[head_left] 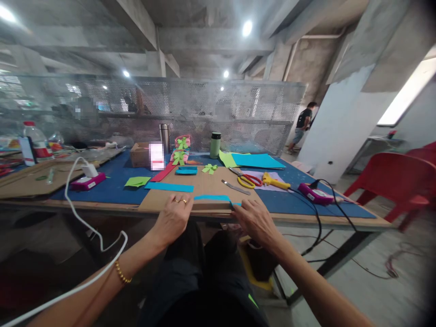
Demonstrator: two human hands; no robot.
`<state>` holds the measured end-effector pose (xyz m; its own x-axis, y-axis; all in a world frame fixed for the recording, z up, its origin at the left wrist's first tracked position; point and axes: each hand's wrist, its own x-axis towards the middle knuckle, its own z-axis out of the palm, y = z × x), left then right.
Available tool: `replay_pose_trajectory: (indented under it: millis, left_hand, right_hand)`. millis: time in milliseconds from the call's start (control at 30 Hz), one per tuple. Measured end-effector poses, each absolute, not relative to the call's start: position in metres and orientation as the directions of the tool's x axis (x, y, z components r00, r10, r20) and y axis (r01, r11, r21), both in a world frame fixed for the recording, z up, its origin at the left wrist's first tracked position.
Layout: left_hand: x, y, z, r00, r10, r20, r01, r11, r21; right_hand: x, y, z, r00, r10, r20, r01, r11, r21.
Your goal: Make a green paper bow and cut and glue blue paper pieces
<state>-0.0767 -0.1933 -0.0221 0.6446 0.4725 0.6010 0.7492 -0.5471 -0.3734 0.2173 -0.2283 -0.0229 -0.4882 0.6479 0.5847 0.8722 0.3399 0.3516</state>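
A narrow blue paper strip (213, 198) stretches between my hands at the front edge of the cardboard sheet (207, 184). My left hand (174, 214) has its fingers closed on the strip's left end. At the other end, where the paper bends, my right hand (255, 218) pinches it. The fingertips partly hide both ends. Beyond my left hand lies a flat blue strip (170, 186), with a folded blue piece (186, 170) farther back. A metal blade-like tool (235, 186) rests beyond my right hand, near scissors (250, 180) with red and yellow handles.
A yellow glue gun (276, 182) lies on pale paper at the right, its cable running past a purple power strip (315, 194). Green paper bows (210, 168), blue sheets (260, 160) and a green bottle (215, 146) stand farther back. A white cable (98, 231) hangs at left.
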Motion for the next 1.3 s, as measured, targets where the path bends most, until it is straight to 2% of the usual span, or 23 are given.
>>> replay_pose_trajectory:
  millis: [133,233,333,533,667,833,967,1167,1300]
  left_hand:
    - [-0.062,-0.200,-0.019,0.565,0.429,0.705,0.784,-0.546,-0.296]
    - [-0.056,-0.199,-0.019,0.538,0.427,0.727,0.806,-0.514,-0.294]
    - [-0.051,-0.192,-0.020,0.603,0.456,0.655,0.759,-0.580,-0.295]
    - [-0.044,-0.178,-0.025,0.650,0.545,0.529,0.717,-0.670,-0.191]
    - [-0.040,-0.179,-0.020,0.682,0.562,0.467,0.711,-0.660,-0.244]
    - [-0.036,-0.180,-0.020,0.708,0.548,0.447,0.695,-0.652,-0.302]
    - [-0.036,-0.178,-0.022,0.671,0.577,0.465,0.726,-0.637,-0.257]
    - [-0.035,-0.177,-0.022,0.641,0.611,0.464,0.749,-0.629,-0.207]
    - [-0.035,-0.177,-0.020,0.660,0.600,0.451,0.731,-0.652,-0.203]
  right_hand:
    - [0.217,-0.226,-0.015,-0.522,0.674,0.523,0.850,0.357,0.388]
    - [0.215,-0.224,-0.013,-0.523,0.689,0.502,0.847,0.352,0.399]
    - [0.214,-0.223,-0.012,-0.515,0.713,0.475,0.849,0.350,0.396]
    - [0.215,-0.221,-0.002,-0.501,0.796,0.339,0.848,0.374,0.374]
    - [0.212,-0.223,0.008,-0.518,0.811,0.272,0.832,0.404,0.381]
    - [0.211,-0.221,0.012,-0.574,0.761,0.304,0.802,0.445,0.400]
    - [0.212,-0.214,0.011,-0.619,0.716,0.323,0.775,0.489,0.400]
    - [0.214,-0.210,0.009,-0.627,0.709,0.323,0.770,0.501,0.395]
    - [0.212,-0.210,0.008,-0.645,0.689,0.330,0.754,0.505,0.421]
